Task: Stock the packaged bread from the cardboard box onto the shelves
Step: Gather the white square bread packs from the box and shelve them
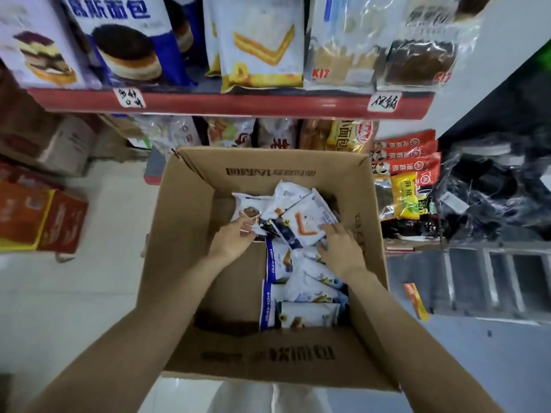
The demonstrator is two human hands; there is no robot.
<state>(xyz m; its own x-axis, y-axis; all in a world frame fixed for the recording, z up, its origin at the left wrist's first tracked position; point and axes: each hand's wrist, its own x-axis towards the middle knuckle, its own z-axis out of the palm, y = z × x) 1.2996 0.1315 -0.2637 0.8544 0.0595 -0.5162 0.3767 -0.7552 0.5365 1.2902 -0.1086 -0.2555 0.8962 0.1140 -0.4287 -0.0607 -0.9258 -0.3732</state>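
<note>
An open cardboard box stands on the floor below me, with several white and blue bread packets heaped along its right side. My left hand pinches the edge of a packet printed with a dark round cake. My right hand lies fingers-down on a white packet with an orange stripe; I cannot tell whether it grips it. Above the box, a red-edged shelf carries standing bread packets.
A lower shelf behind the box holds more packaged bread. Red and yellow snack packs and black plastic-wrapped goods are at the right. Orange cartons sit on the floor at left. A grey step stool stands right of the box.
</note>
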